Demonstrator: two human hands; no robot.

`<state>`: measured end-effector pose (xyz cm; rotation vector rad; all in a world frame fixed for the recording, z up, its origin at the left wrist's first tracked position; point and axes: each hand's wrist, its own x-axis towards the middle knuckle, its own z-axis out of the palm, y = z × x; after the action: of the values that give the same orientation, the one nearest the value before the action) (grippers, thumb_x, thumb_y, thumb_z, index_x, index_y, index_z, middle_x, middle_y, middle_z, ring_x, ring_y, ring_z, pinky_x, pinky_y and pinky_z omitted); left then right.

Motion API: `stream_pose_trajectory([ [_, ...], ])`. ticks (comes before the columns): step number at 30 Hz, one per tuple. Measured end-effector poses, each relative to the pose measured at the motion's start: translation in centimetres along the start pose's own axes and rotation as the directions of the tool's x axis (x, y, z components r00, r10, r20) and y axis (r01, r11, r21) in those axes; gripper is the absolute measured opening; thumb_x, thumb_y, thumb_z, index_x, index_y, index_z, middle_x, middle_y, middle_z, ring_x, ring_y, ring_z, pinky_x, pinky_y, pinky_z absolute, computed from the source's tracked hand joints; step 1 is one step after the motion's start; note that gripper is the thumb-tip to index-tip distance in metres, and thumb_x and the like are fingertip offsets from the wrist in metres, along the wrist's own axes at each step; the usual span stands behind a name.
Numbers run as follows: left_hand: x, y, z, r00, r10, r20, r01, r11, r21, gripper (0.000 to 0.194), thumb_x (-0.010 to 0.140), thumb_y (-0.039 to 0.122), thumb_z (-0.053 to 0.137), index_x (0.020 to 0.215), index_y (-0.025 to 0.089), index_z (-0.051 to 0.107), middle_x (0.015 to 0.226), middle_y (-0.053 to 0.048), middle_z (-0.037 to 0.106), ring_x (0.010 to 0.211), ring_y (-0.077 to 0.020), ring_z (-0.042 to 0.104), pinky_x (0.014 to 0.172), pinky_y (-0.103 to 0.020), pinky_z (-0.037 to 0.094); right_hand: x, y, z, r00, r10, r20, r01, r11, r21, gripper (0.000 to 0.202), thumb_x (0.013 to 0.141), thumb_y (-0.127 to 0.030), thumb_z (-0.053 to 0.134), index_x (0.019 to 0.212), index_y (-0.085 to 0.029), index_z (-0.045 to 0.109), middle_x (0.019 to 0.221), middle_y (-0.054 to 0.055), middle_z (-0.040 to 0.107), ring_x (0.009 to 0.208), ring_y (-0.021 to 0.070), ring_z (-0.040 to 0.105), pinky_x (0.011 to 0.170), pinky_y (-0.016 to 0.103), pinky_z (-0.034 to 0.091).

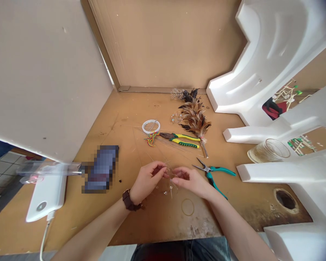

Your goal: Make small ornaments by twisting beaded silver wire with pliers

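Observation:
My left hand [151,177], with a dark watch at its wrist, pinches a thin wire [168,170] over the front of the table. Facing it, my right hand [188,180] is also closed on the fine wire. Small clear beads [168,191] hang on the wire just below my fingers. The wire's exact course between the fingertips is hard to make out. Teal-handled needle-nose pliers [208,169] lie with jaws apart beside my right hand. Beyond my hands rest yellow-and-green pliers [179,139], near a white ring [151,127] and a bundle of multicoloured thread [152,138].
A brown feather duster [195,116] lies at the back, beside tangled wire [177,94]. At left are a blurred phone [101,168] and a white corded device [47,194]. White plastic furniture [260,105] and a glass [268,150] stand right. A rubber band [187,207] lies near the front.

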<state>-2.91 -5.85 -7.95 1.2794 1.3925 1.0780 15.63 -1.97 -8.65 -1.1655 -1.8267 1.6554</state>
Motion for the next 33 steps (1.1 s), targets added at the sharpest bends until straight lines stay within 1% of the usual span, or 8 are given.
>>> stream_pose_trajectory([
  [4,0.2,0.2,-0.1,0.999,-0.025,-0.041,0.021,0.996,-0.082,0.021,0.078,0.037,0.057,0.084,0.016,0.058,0.077,-0.004,0.067,0.069,-0.0174,0.068,0.064,-0.028,0.054,0.1,0.5,0.7,0.993,0.018,0.116,-0.025,0.998,0.06,0.022,0.068,-0.037,0.068,0.081,-0.019,0.065,0.068,0.0,0.064,0.061,0.0134,0.057,0.057,0.025,0.044],
  [10,0.3,0.4,-0.2,0.999,-0.015,-0.049,0.009,0.994,-0.113,0.026,0.08,0.04,0.054,0.088,0.016,0.056,0.079,-0.005,0.068,0.07,-0.0173,0.068,0.064,-0.029,0.055,0.7,0.1,0.3,0.999,-0.024,-0.046,0.034,0.971,0.236,0.019,0.075,-0.038,0.059,0.075,-0.019,0.059,0.071,0.0,0.065,0.066,0.0135,0.061,0.064,0.027,0.046],
  [14,0.2,0.1,0.0,0.999,-0.007,-0.046,0.001,0.992,-0.129,0.027,0.081,0.041,0.053,0.09,0.015,0.055,0.08,-0.006,0.068,0.071,-0.0176,0.068,0.063,-0.029,0.056,0.6,-0.3,0.0,0.997,0.068,0.027,-0.073,0.929,0.362,0.026,0.078,-0.045,0.054,0.082,-0.02,0.05,0.075,0.002,0.067,0.067,0.0157,0.065,0.04,0.018,0.035],
  [17,0.2,0.1,0.1,0.999,-0.002,-0.048,-0.005,0.989,-0.147,0.026,0.082,0.04,0.053,0.09,0.015,0.055,0.081,-0.006,0.068,0.073,-0.0181,0.068,0.063,-0.029,0.056,0.4,-0.5,-0.2,0.988,0.111,0.109,-0.146,0.902,0.407,0.029,0.079,-0.048,0.052,0.085,-0.02,0.045,0.073,0.003,0.068,0.063,0.0156,0.066,0.033,0.015,0.024],
  [20,0.2,0.1,0.1,0.999,0.006,-0.043,-0.013,0.987,-0.161,0.025,0.082,0.038,0.053,0.089,0.015,0.056,0.079,-0.006,0.067,0.07,-0.017,0.068,0.062,-0.028,0.056,0.4,-0.7,-0.6,0.99,0.098,0.106,-0.137,0.87,0.473,0.03,0.077,-0.046,0.057,0.085,-0.019,0.048,0.071,0.002,0.066,0.06,0.0134,0.064,0.038,0.016,0.032],
  [24,0.1,0.0,0.1,0.999,0.03,-0.036,-0.035,0.988,-0.152,0.024,0.083,0.036,0.053,0.091,0.014,0.058,0.078,-0.005,0.067,0.069,-0.0159,0.068,0.063,-0.028,0.057,0.5,-0.7,-1.3,0.998,0.049,0.035,-0.06,0.868,0.492,0.028,0.069,-0.035,0.07,0.087,-0.017,0.057,0.072,-0.001,0.064,0.06,0.0094,0.059,0.056,0.021,0.043],
  [30,0.0,-0.2,0.2,0.998,0.02,-0.059,-0.029,0.988,-0.149,0.022,0.083,0.035,0.052,0.091,0.015,0.057,0.079,-0.005,0.068,0.07,-0.016,0.068,0.063,-0.027,0.057,0.3,-1.0,-1.8,0.999,-0.012,0.031,0.0,0.922,0.386,0.027,0.079,-0.042,0.057,0.091,-0.017,0.06,0.08,0.003,0.066,0.076,0.0135,0.06,0.078,0.03,0.043],
  [33,0.1,-0.2,0.1,0.997,0.003,-0.072,-0.014,0.987,-0.159,0.023,0.083,0.036,0.052,0.091,0.015,0.056,0.079,-0.005,0.067,0.071,-0.0171,0.068,0.063,-0.028,0.056,0.1,-0.7,-1.5,0.998,0.034,0.055,-0.047,0.965,0.258,0.037,0.072,-0.04,0.066,0.1,-0.019,0.055,0.087,0.004,0.066,0.082,0.0162,0.06,0.078,0.032,0.044],
])
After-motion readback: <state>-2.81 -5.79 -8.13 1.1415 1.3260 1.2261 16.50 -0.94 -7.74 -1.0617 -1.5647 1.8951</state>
